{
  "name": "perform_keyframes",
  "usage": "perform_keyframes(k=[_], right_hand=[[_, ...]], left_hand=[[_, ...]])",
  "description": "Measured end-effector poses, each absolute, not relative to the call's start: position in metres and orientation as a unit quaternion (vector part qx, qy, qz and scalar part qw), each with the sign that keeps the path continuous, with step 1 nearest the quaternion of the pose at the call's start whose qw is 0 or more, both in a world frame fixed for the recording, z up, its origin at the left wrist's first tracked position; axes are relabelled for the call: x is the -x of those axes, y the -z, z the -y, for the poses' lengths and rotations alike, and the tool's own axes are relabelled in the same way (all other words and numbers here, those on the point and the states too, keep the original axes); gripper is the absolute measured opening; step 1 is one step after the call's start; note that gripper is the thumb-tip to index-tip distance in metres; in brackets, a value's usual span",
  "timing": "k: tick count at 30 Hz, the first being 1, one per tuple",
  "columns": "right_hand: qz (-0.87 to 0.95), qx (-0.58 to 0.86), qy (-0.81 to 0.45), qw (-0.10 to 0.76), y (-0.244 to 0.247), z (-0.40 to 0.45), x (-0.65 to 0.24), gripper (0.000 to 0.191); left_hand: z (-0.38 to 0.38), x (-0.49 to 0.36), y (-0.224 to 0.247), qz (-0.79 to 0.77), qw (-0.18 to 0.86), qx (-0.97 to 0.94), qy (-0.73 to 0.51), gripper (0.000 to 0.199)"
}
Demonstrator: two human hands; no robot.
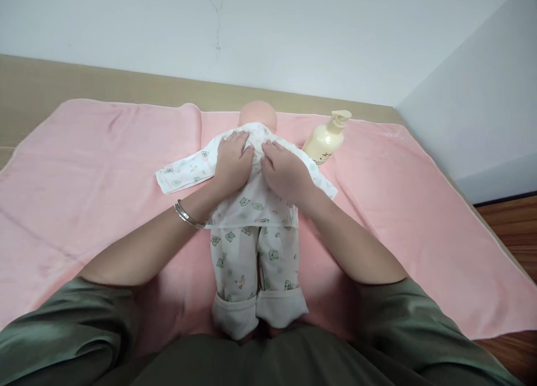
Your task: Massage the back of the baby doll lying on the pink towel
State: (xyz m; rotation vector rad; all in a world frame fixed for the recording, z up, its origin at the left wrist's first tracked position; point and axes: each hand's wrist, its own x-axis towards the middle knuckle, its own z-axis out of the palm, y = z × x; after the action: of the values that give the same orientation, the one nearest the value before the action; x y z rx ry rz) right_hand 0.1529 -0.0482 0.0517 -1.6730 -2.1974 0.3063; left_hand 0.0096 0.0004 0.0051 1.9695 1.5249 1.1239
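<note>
A baby doll (258,114) lies on a pink blanket (419,207), its bald head at the far end and no face showing. It wears a white printed top (255,210) with sleeves spread to both sides, and matching trousers (274,252) with turned-up cuffs. My left hand (235,159) lies flat on the upper left of the top, fingers extended. On the upper right of the top rests my right hand (285,168), its fingers loosely spread and pointing inward. A small gap separates the two hands, and neither grasps anything visible.
A pale yellow pump bottle (325,141) stands on the blanket beyond the doll's right-side sleeve. Behind the blanket runs a tan surface edge (126,86) against a white wall (293,33). Wooden flooring (514,224) shows at the right.
</note>
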Motion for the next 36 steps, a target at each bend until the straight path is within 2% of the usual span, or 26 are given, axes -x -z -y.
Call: perform_keyframes(k=[5,11,14,21,25,28,32,36], right_hand=[[0.761,0.614,-0.129,0.165,-0.047,0.026,-0.160,0.061],[0.786,0.602,-0.023,0.140,-0.053,0.065,-0.142,0.048],[0.802,0.580,0.018,0.141,-0.050,0.068,-0.141,0.049],[0.819,0.535,-0.079,0.190,-0.040,0.018,-0.165,0.047],[0.802,0.561,-0.061,0.194,-0.046,0.023,-0.164,0.041],[0.772,0.615,-0.026,0.161,-0.051,0.044,-0.152,0.036],[0.789,0.594,0.025,0.156,-0.053,0.061,-0.144,0.034],[0.778,0.601,-0.020,0.182,-0.050,0.043,-0.150,0.038]], left_hand=[[0.035,-0.011,-0.001,-0.520,0.175,-0.738,-0.393,0.053],[0.014,-0.003,-0.009,-0.525,0.210,-0.740,-0.363,0.056],[0.002,-0.003,-0.011,-0.531,0.208,-0.737,-0.363,0.058],[0.038,-0.017,-0.010,-0.521,0.151,-0.762,-0.352,0.057],[0.037,-0.014,-0.013,-0.518,0.160,-0.766,-0.346,0.054],[0.015,-0.005,-0.014,-0.541,0.191,-0.746,-0.339,0.055],[-0.005,0.003,-0.012,-0.565,0.203,-0.722,-0.344,0.058],[0.007,-0.003,-0.014,-0.569,0.172,-0.733,-0.329,0.059]])
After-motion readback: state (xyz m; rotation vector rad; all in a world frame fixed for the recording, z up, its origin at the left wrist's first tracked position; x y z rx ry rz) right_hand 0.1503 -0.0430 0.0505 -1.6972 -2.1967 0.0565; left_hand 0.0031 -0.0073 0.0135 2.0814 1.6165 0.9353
